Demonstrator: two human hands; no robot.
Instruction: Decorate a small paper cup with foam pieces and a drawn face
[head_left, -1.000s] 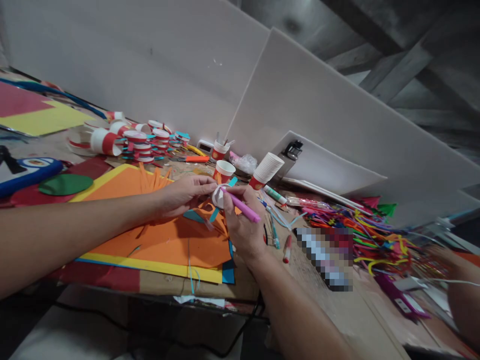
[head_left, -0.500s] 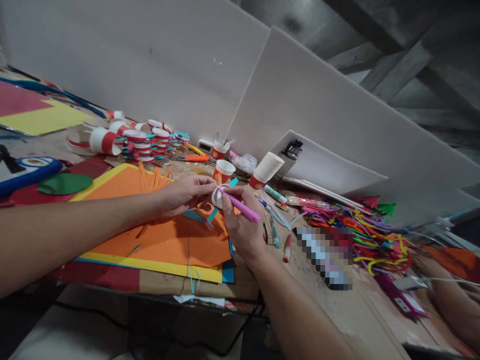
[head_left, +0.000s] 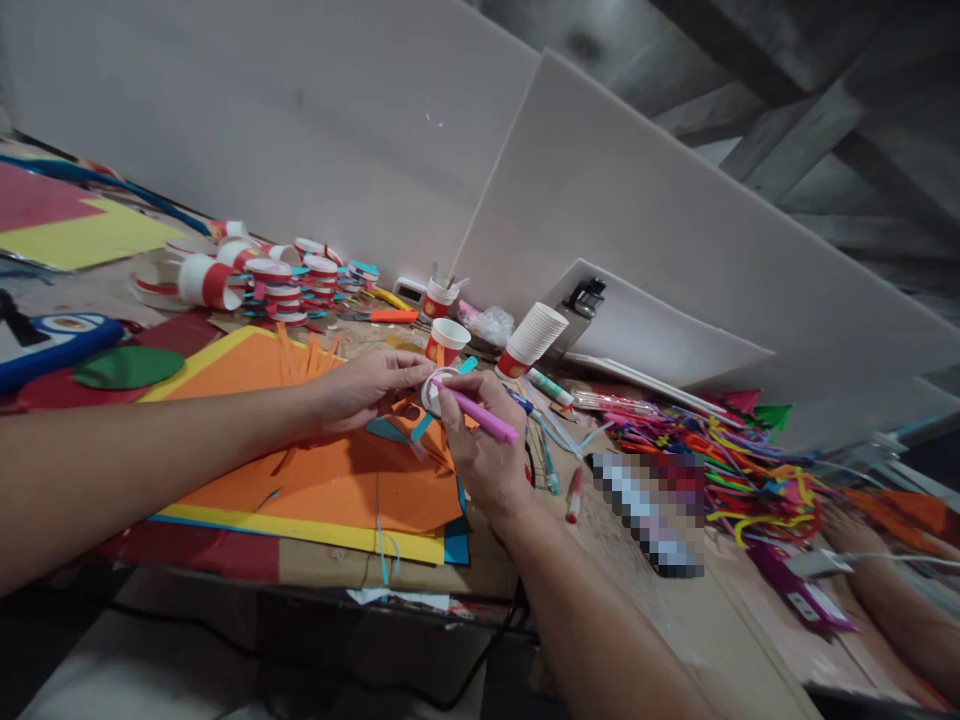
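Note:
My left hand pinches a small white paper cup piece just above the orange paper sheet. My right hand grips a pink marker like a pen, its tip resting on the white piece. Blue paper strips stick out from under the piece. Both hands meet at the middle of the table, over the stacked orange, yellow and blue sheets.
Red-and-white paper cups and a row of cut cup pieces stand behind the hands. A heap of coloured pipe cleaners, pens and a purple tool lie to the right. Another person's forearm rests at the far right.
My hands hold almost still; the marker tip shifts slightly on the white piece. The other person's arm at the right edge has moved further into view along the table.

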